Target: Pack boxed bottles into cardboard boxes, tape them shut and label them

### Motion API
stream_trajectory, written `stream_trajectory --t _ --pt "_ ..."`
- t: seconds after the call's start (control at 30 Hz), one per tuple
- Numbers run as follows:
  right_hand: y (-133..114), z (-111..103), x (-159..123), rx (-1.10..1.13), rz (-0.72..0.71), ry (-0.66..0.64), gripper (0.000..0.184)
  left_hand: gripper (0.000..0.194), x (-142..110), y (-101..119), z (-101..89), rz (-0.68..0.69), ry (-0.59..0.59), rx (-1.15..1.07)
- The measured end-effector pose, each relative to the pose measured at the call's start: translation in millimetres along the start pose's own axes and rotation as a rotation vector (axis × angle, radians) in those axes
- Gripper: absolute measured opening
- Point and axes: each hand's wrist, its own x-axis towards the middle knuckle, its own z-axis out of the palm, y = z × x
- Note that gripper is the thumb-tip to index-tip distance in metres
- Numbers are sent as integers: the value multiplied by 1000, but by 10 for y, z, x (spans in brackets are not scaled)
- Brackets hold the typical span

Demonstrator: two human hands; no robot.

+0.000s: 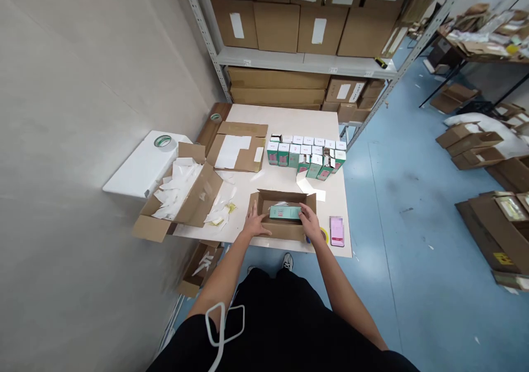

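An opened cardboard box [285, 231] stands at the front edge of the table, its flaps up. Inside it lies a small green product box [285, 212] on its side, above some clear plastic. My right hand [309, 221] has its fingers closed on the right end of the green box. At the left wall of the cardboard box rests my left hand [255, 223], fingers spread, with nothing held in it. Behind stand rows of similar green and white boxes [294, 154], several with open tops. A white paper slip [316, 194] lies in front of them.
To the right lie a pink-screened phone [336, 231] and a yellow tape roll [324, 234], partly behind my wrist. A carton of white paper [177, 190] tilts at the left. Flattened cardboard [237, 146] lies further back, below a shelf [306, 62] of cartons.
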Motion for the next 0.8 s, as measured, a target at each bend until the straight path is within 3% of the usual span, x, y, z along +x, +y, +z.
stream_trajectory --t 0.07,0.17,0.27,0.37,0.47,0.67,0.8 --pt "46 89 -22 -48 21 -36 54 75 -39 -9 59 21 18 -8" --pt "85 233 -24 -122 29 -87 54 32 -97 -2 206 25 156 -59" --pt "44 340 27 -212 -23 -120 53 9 -211 -5 382 92 269 -163" --pt "-66 434 116 -347 -128 -147 56 11 -446 -70 501 182 320 -231" --pt "-184 617 196 -526 -266 -167 60 14 -799 -215 489 245 382 -225" --pt "-379 1311 259 -858 -419 -200 68 21 -1554 -562 208 339 477 -165" --pt "-565 1771 242 -1056 -467 -294 45 22 -1865 -748 76 361 605 -146"
